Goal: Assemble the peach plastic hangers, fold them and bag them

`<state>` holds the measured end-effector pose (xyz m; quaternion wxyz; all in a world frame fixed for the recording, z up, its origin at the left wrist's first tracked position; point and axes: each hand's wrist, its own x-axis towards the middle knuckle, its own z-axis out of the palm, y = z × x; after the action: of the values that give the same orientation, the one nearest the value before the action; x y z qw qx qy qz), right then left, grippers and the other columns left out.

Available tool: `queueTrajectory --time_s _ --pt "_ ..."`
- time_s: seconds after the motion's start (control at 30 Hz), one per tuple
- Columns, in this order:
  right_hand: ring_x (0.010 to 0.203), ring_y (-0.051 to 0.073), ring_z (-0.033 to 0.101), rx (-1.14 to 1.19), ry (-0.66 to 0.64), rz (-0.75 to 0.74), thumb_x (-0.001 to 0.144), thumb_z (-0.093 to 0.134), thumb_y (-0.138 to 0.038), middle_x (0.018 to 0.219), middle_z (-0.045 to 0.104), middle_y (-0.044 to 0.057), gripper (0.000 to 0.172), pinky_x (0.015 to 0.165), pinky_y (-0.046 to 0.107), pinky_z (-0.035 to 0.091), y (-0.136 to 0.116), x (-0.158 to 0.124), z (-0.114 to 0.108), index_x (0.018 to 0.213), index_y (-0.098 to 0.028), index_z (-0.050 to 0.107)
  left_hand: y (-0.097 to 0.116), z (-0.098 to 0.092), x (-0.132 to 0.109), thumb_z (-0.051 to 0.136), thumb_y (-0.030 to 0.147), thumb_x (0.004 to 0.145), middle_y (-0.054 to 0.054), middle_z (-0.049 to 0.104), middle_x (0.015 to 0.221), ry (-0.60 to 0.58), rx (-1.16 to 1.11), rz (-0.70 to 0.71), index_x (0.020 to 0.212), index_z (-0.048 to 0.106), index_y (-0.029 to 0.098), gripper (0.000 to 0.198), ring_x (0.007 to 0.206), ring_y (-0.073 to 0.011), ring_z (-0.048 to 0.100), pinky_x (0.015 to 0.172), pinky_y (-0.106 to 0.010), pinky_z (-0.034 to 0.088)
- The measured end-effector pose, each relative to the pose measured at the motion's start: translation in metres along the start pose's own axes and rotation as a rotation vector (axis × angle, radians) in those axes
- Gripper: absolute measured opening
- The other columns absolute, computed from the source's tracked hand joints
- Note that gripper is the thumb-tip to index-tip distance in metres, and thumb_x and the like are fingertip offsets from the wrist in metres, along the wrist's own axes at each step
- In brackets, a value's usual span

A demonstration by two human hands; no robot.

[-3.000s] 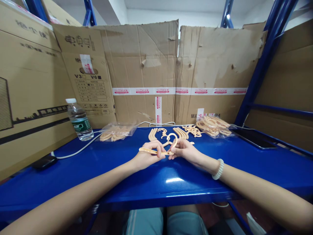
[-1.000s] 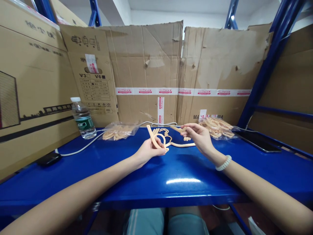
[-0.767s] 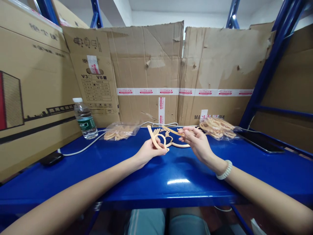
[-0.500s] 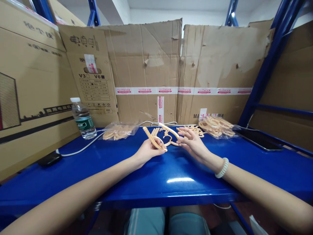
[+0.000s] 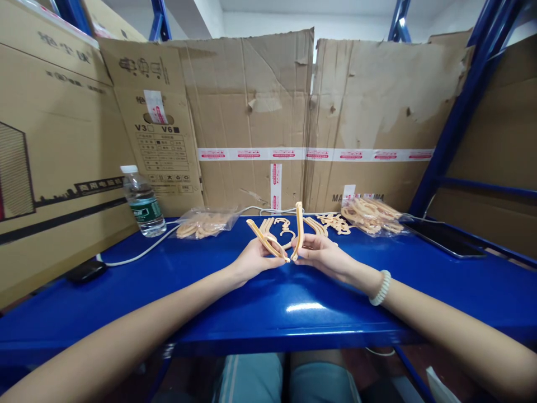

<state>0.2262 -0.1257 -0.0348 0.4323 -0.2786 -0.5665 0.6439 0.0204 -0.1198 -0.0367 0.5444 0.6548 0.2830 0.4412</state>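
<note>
Grip near the lower ends: the left hand [image 5: 258, 261] pinches a curved hanger arm [image 5: 259, 234], a rounded loop, probably a hook, showing partly behind it; the right hand [image 5: 323, 254] pinches a second arm [image 5: 299, 221], nearly upright. Fingers of both hands close narrowly on their pieces. The lower ends face each other, just beside but apparently not touching; so low a hold seems to keep these ends exposed to the person's view above the blue shelf [image 5: 235, 313]. Beyond the hands, loose arms lie nested in a left row [image 5: 265, 225] and a right row [image 5: 315, 226], apparently sorted by direction of curve, with loose hooks [image 5: 285, 225] between and a pile of small parts [image 5: 335, 223] farther right. A left clear bag [image 5: 205, 223] and a right clear bag [image 5: 371, 215] flank these, presumably so that loose parts occupy the easiest reach.
</note>
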Motion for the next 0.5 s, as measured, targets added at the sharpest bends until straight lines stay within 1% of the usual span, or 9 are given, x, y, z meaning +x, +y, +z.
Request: queueTrajectory --time_s 0.1,0.23,0.4,0.5 --pt "0.074 0.012 0.065 -0.053 -0.010 -0.005 0.067 0.084 -0.027 0.084 0.068 0.001 0.030 0.076 0.028 0.054 0.0024 0.0006 0.0010 0.090 -0.016 0.068 0.0011 0.0005 -0.0010 0.081 0.012 0.060 0.001 0.072 0.078 -0.018 0.007 -0.010 0.079 0.045 0.019 0.041 0.077 -0.0158 0.069 0.083 -0.032 0.050" --pt "0.075 0.013 0.067 -0.088 -0.022 -0.009 0.065 0.085 -0.031 0.088 0.070 0.002 0.035 0.078 0.029 0.055 0.0046 0.0020 0.0003 0.091 -0.016 0.067 0.0012 0.0012 -0.0015 0.081 0.010 0.059 0.001 0.072 0.075 -0.032 0.021 -0.012 0.078 0.044 0.019 0.043 0.075 -0.0161 0.070 0.081 -0.031 0.050" --pt "0.078 0.015 0.068 -0.124 -0.041 -0.027 0.063 0.086 -0.032 0.086 0.071 0.003 0.036 0.078 0.031 0.057 0.0051 0.0031 -0.0016 0.088 -0.016 0.067 -0.0005 0.0019 -0.0019 0.081 0.010 0.058 0.001 0.070 0.074 0.008 0.059 -0.009 0.076 0.052 0.017 0.035 0.074 -0.0162 0.069 0.080 -0.031 0.051" --pt "0.075 0.016 0.069 -0.152 -0.037 -0.039 0.061 0.087 -0.032 0.083 0.072 0.002 0.036 0.077 0.033 0.058 0.0058 0.0035 -0.0028 0.085 -0.015 0.067 0.0001 0.0029 -0.0024 0.082 0.010 0.057 0.000 0.070 0.073 0.028 0.081 -0.010 0.073 0.055 0.015 0.032 0.072 -0.0160 0.068 0.079 -0.030 0.052"
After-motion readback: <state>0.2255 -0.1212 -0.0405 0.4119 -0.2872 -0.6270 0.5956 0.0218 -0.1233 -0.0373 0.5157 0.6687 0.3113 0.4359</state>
